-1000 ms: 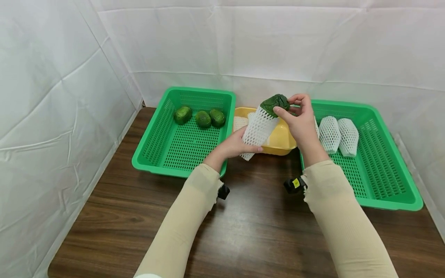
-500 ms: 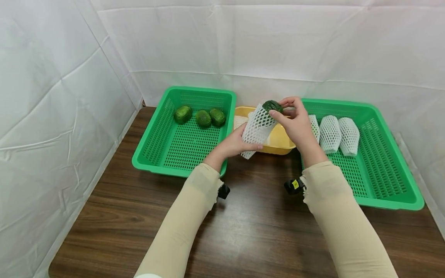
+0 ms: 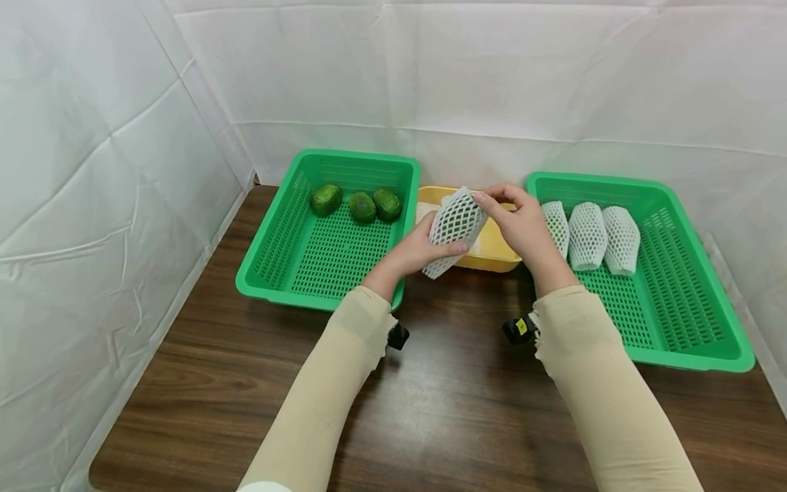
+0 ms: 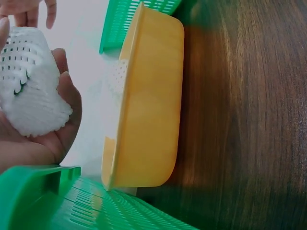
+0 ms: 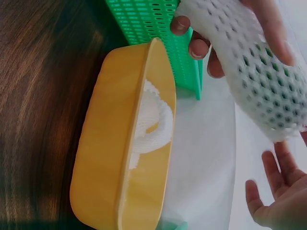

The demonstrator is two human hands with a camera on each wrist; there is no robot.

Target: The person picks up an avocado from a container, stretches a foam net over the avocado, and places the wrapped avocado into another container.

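Note:
Between my hands is a white foam net sleeve tilted over the yellow tub, with a dark green avocado inside, showing through the mesh. My left hand grips the sleeve's lower part, thumb across its front. At the sleeve's upper end, my right hand pinches the edge between thumb and fingers. In the right wrist view, the right hand has its fingers at the sleeve's end. The left wrist view shows the left palm cupped under the sleeve.
A yellow tub with more foam nets stands behind the hands. The left green basket holds three avocados. In the right green basket lie three net-covered pieces. White sheeting hangs behind the wooden table.
The avocado, at first sticking out of the sleeve's top, has sunk inside it. My right hand has moved left and down with it to the sleeve's edge; the left hand keeps its grip.

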